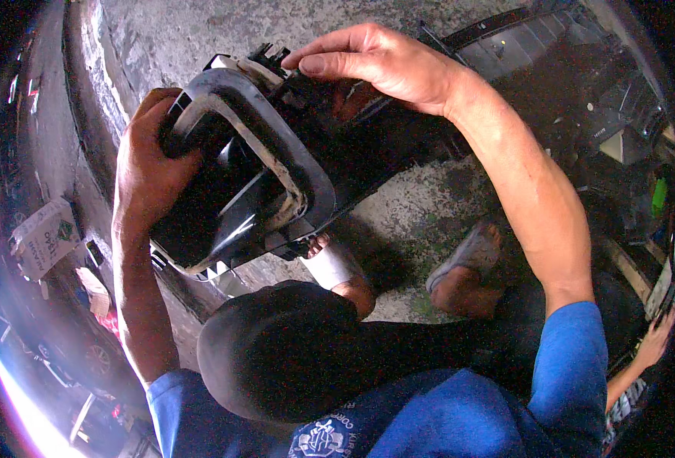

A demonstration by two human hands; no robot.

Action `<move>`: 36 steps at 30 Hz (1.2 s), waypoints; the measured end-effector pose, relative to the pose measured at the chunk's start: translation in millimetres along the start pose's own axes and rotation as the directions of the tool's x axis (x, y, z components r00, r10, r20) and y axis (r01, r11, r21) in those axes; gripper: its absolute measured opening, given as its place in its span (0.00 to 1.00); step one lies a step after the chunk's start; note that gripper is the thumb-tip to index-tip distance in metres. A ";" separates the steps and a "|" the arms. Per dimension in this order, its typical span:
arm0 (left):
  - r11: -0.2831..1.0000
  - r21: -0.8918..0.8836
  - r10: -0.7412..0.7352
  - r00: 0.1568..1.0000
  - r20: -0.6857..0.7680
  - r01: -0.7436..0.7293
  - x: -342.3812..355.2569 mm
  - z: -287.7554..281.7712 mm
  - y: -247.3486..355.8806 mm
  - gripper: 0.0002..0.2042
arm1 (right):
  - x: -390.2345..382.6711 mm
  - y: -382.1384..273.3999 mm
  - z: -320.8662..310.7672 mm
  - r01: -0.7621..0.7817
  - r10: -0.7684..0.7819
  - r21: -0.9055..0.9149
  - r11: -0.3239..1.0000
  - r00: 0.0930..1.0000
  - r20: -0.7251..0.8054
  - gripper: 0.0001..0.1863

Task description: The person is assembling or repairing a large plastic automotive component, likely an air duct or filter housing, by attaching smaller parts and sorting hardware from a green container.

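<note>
A black plastic car-part housing (314,172) hangs tilted in front of me, with a rounded, raised duct-like opening whose inner rim is dusty and worn. My left hand (150,172) is wrapped round its left edge; some of the fingers are hidden behind the part. At the housing's far end, next to small clips or fittings (269,57), my right hand (391,69) has its thumb and fingers stretched out. Those fingertips are beside or lightly against the fittings, and I see nothing held between them. The inside of the housing is mostly in dark shadow.
My bent knee (276,351) is close below the housing, and my sandalled feet rest on the rough concrete floor (398,206). A white printed carton (47,237) stands at left. Large dark panels (505,46) lie at far right. Another person's hand (656,340) shows at the right edge.
</note>
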State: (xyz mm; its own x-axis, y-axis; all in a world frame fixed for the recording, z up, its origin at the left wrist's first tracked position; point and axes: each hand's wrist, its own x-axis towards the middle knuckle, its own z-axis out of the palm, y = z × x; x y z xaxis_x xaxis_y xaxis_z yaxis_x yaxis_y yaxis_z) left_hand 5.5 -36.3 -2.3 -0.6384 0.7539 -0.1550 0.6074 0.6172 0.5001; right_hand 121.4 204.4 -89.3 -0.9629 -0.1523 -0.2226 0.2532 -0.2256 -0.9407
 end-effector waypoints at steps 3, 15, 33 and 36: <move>0.996 -0.031 -0.078 0.997 0.015 0.078 0.4 0.8 1.3 0.20 | 0.5 -1.5 -1.1 -0.030 0.029 0.038 0.999 0.999 0.031 0.18; 0.996 -0.012 -0.093 0.995 0.025 0.093 3.0 -2.0 -0.1 0.20 | 3.1 -6.9 -3.4 -0.044 0.041 0.045 0.998 0.997 0.063 0.17; 1.000 0.014 -0.015 0.999 -0.030 0.015 -1.8 2.6 -3.3 0.18 | -3.8 -6.3 1.6 -0.114 0.112 0.111 0.987 0.993 0.023 0.17; 0.998 -0.006 -0.058 0.998 -0.021 0.058 -1.4 2.3 -2.0 0.19 | -4.4 -5.0 2.9 -0.057 0.051 0.175 0.983 0.998 0.040 0.18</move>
State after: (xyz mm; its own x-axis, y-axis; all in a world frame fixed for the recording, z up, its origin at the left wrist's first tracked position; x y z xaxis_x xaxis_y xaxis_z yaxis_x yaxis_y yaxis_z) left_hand 6.3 -38.0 -5.1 -0.6823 0.7121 -0.1657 0.5665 0.6582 0.4958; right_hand 124.6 203.4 -82.8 -0.9444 -0.2015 -0.2597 0.3199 -0.3816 -0.8672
